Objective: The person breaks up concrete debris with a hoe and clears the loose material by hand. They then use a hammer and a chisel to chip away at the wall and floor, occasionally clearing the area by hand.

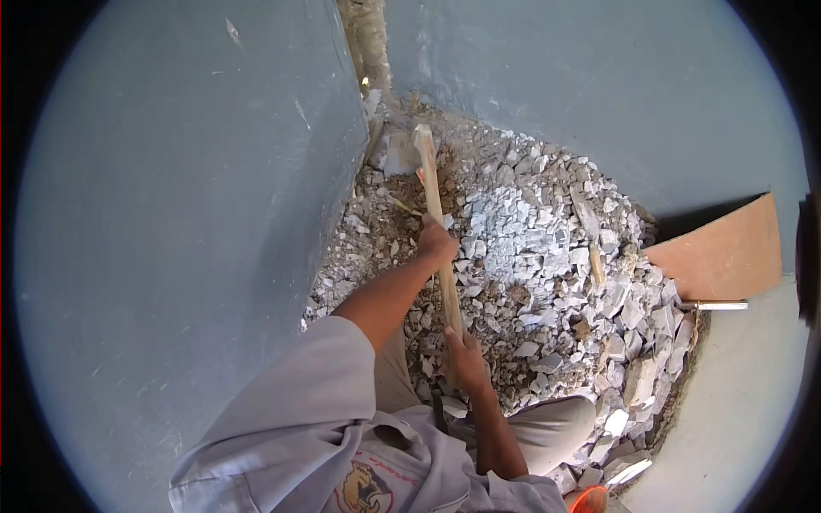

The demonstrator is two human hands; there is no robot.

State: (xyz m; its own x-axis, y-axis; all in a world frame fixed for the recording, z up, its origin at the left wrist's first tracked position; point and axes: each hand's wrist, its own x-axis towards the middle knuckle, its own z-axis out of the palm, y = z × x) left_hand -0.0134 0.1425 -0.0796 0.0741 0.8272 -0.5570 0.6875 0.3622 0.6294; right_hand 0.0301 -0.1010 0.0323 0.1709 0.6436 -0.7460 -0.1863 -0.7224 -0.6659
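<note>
My left hand (439, 241) is closed around the middle of a long wooden handle. Lower down, closer to my body, my right hand (466, 363) grips the same handle near its rear end. The handle belongs to what looks like a hoe (430, 171); its far end points toward the wall corner. Beside that end is a flat greyish surface, perhaps the blade, partly lost among dust and soil. Under and around the handle lies a heap of broken rubble (530, 239), with white and grey chunks over brown dirt.
Blue-grey walls (197, 214) rise at left and back, meeting in a corner with a rough exposed strip (369, 43). A brown board (723, 252) leans at the right. Wood scraps (596, 265) lie in the rubble. Part of an orange object (588, 499) shows at the bottom.
</note>
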